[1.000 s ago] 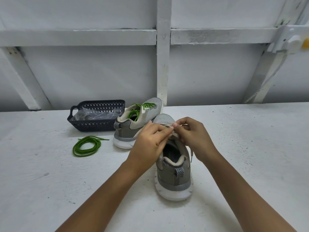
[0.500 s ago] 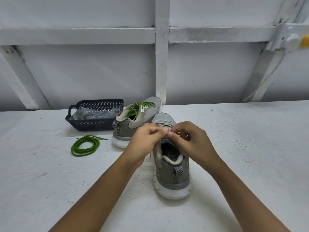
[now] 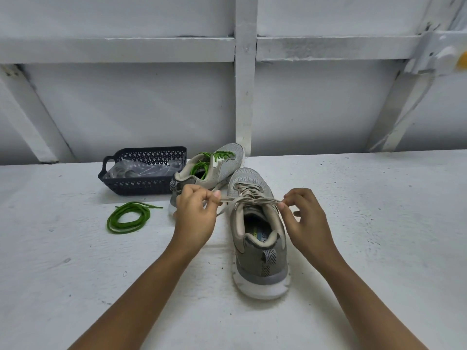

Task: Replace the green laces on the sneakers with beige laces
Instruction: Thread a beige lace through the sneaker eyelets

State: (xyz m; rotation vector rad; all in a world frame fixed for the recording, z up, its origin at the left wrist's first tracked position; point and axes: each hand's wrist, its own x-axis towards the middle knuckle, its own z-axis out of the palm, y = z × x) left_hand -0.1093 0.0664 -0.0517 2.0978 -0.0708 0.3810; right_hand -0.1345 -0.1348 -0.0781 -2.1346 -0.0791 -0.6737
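Observation:
A grey sneaker (image 3: 260,248) stands heel toward me on the white table, threaded with a beige lace (image 3: 249,195). My left hand (image 3: 195,215) pinches the lace's left end, and my right hand (image 3: 303,218) pinches its right end. The lace is stretched sideways between them over the shoe's opening. Behind it, a second grey sneaker (image 3: 209,170) lies tilted and holds a green lace (image 3: 209,161). A removed green lace (image 3: 127,217) lies coiled on the table to the left.
A dark perforated plastic basket (image 3: 141,184) with clear plastic bags inside sits at the back left, touching the far sneaker. A white framed wall (image 3: 243,97) rises right behind the table's far edge.
My hands were together over the near sneaker's tongue. They have moved apart, left and right, drawing the beige lace ends out taut to either side.

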